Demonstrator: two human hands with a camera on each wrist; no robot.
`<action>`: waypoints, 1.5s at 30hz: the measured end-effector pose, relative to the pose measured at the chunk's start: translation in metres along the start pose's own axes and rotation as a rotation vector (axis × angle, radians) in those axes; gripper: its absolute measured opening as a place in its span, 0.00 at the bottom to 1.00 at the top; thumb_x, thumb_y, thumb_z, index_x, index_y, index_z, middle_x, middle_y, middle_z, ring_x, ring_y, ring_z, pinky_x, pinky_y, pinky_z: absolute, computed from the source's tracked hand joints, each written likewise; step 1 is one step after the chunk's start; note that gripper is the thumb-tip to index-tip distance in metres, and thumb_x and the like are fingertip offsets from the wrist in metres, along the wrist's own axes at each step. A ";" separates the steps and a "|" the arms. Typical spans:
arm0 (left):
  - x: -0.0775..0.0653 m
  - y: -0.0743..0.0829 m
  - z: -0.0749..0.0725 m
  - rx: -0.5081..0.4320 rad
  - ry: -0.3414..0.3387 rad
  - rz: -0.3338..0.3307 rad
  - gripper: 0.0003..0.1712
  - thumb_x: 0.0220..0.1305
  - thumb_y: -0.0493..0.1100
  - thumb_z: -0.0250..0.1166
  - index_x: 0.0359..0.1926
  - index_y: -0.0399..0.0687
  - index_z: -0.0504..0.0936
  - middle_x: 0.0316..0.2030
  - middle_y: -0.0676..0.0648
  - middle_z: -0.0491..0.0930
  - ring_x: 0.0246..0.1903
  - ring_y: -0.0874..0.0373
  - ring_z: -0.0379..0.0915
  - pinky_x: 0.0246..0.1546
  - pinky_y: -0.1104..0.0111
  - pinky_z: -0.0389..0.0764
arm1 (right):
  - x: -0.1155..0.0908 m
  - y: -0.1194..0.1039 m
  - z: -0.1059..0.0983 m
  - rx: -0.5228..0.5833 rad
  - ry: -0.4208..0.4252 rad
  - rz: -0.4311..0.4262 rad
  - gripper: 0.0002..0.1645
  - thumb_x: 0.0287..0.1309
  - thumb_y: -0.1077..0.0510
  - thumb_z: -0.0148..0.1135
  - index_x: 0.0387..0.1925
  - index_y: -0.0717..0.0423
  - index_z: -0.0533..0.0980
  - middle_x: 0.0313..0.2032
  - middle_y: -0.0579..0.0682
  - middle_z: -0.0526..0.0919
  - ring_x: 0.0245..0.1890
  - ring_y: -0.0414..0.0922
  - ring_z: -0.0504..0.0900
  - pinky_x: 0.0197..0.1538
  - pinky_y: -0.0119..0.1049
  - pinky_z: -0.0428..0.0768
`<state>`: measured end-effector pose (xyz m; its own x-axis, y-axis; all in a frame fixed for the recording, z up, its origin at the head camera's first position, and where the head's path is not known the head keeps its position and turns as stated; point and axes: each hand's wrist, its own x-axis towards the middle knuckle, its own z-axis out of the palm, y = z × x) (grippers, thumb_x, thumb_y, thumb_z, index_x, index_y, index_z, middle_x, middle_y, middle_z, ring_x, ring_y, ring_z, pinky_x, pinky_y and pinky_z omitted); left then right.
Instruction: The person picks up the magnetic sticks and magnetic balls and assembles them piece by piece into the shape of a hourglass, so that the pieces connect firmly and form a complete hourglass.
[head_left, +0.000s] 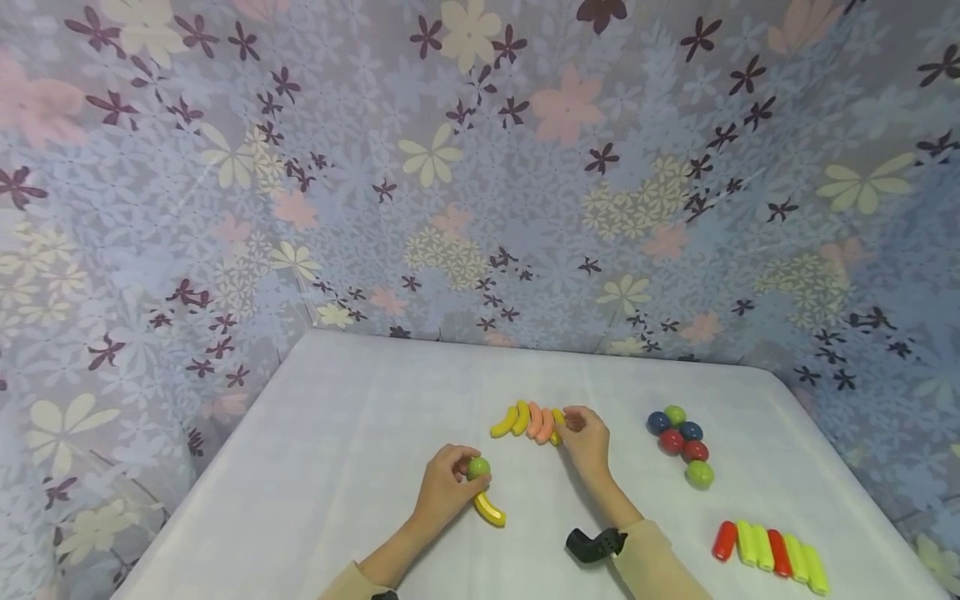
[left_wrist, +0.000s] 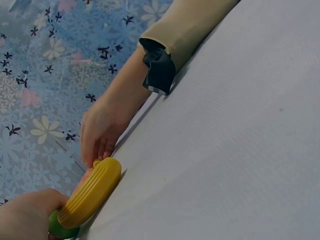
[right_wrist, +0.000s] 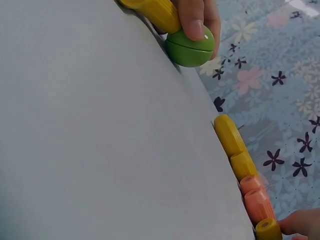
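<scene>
My left hand grips a green ball with thumb and fingers; a seam runs round the ball in the right wrist view. Close below that hand, a yellow toy banana lies on the table, and it looms large in the left wrist view. Farther back is a side-by-side row of curved pieces: yellow toy bananas at the left, salmon-pink ones in the middle. My right hand pinches the yellow toy banana at the row's right end, its thumb against the side.
Right of my right hand sits a cluster of green, dark blue and red balls. Nearer the right front, red and lime-green oblong pieces lie in a row. A white cloth covers the table, and flowered curtains hang behind and beside it.
</scene>
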<state>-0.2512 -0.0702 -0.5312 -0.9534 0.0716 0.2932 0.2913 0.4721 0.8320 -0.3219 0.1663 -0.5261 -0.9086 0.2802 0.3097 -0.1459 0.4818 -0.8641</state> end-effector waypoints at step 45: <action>0.000 0.001 0.002 -0.034 -0.057 0.035 0.21 0.49 0.45 0.74 0.44 0.41 0.83 0.38 0.46 0.83 0.35 0.60 0.77 0.36 0.74 0.79 | -0.061 -0.039 -0.002 0.227 -0.270 -0.202 0.10 0.45 0.72 0.69 0.34 0.67 0.82 0.34 0.60 0.86 0.36 0.44 0.85 0.41 0.30 0.82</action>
<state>-0.2510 -0.0682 -0.5311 -0.9451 0.1382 0.2961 0.3264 0.4383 0.8374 -0.2602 0.1320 -0.5103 -0.9186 -0.0440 0.3928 -0.3871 0.3009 -0.8716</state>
